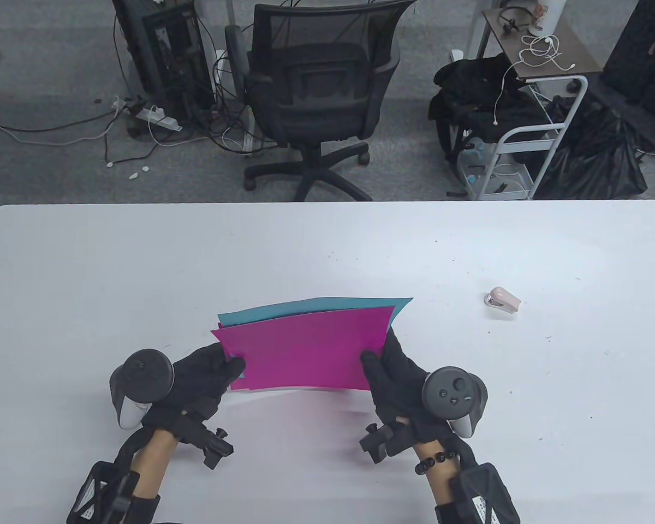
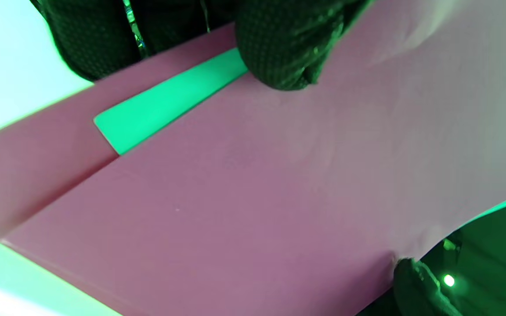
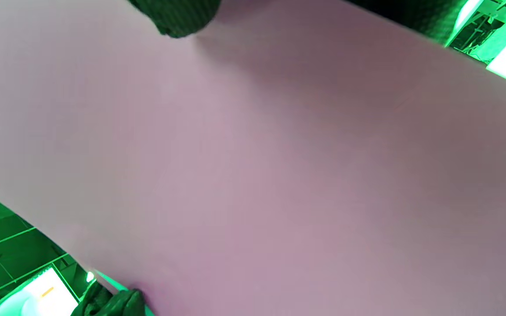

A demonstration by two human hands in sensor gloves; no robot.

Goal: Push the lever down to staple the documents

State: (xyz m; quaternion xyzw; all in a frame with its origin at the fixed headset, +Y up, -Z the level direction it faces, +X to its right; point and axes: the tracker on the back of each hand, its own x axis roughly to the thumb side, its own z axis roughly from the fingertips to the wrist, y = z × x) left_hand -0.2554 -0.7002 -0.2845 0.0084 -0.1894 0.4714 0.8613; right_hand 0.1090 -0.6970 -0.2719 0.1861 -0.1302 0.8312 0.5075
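A stack of paper sheets [image 1: 311, 349], magenta in front and teal behind, stands tilted above the white table [image 1: 142, 262]. My left hand [image 1: 218, 368] grips its left edge and my right hand [image 1: 382, 363] grips its right edge. The left wrist view shows the pink sheet [image 2: 253, 184], a teal strip [image 2: 165, 105] and my gloved fingers [image 2: 283, 44] on it. The right wrist view is filled by the pink sheet [image 3: 253, 166], a fingertip [image 3: 174, 17] at the top. A small pink stapler [image 1: 502, 300] lies on the table to the right, apart from both hands.
Beyond the table's far edge stand a black office chair [image 1: 316, 93], a white cart [image 1: 529, 136] with cables and bags, and a computer tower [image 1: 164, 54] on the floor.
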